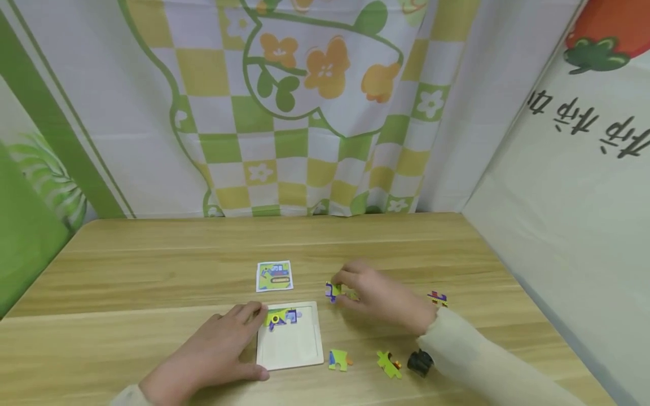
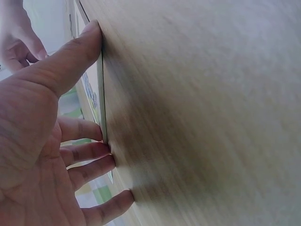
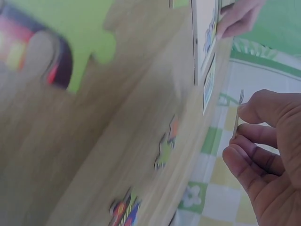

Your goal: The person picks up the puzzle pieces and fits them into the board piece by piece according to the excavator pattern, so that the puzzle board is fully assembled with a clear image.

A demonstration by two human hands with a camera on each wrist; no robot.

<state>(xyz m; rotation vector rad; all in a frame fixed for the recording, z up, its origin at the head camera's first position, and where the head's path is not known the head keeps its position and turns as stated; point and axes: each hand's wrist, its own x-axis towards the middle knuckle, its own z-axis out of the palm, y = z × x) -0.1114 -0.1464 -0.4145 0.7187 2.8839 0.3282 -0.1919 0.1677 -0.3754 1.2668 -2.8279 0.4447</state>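
Your right hand (image 1: 378, 290) pinches a puzzle piece (image 1: 333, 290), edge-on in right wrist view, yellow-green and blue in head view; left hand (image 1: 218, 344) spread.

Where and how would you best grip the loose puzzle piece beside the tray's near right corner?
Probably by its far and near edges, pinched from above and coming in from the right. The puzzle piece lies flat on the table, so its edges offer the hold, and the tray sits close on its left.
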